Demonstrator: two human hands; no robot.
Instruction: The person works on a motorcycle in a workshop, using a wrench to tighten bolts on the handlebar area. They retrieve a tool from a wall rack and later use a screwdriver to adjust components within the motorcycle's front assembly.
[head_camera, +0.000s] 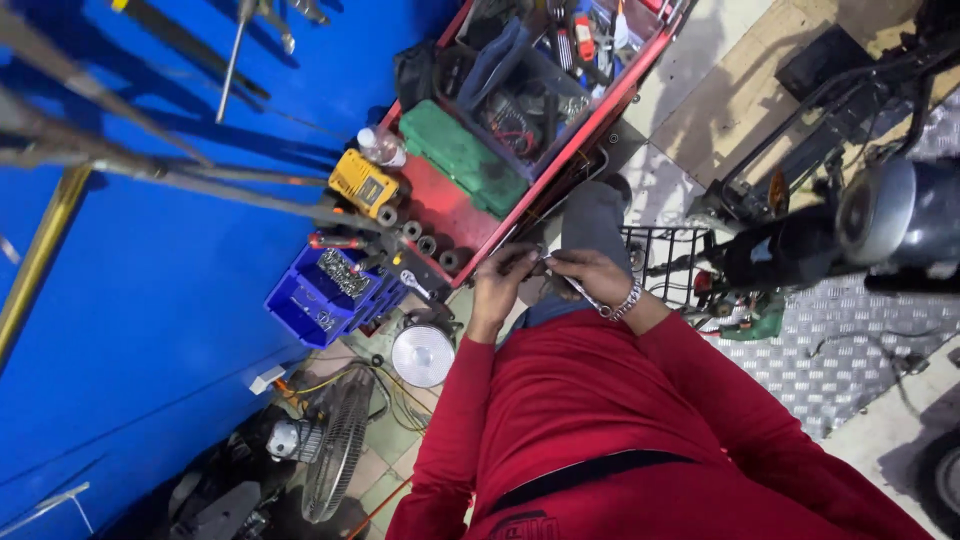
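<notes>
Wrench (520, 286): slim, silvery metal | left hand (503, 272) clamped on it | right hand (590, 275) gripping too

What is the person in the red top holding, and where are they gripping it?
Both hands, left hand and right hand, pinch a small metal piece between their fingertips, one at each end. What it is cannot be told.

This is a repair workshop for motor vehicles. A red metal tool cart (560, 130) stands crammed with hand tools, a green plastic case (462, 157) and a row of dark sockets (418, 233). Long wrenches (262, 30) hang on a blue wall (150, 300). Blue plastic bins (325, 295) hold small metal parts, and a scooter (860, 225) stands on grey checker-plate flooring (830, 360).
</notes>
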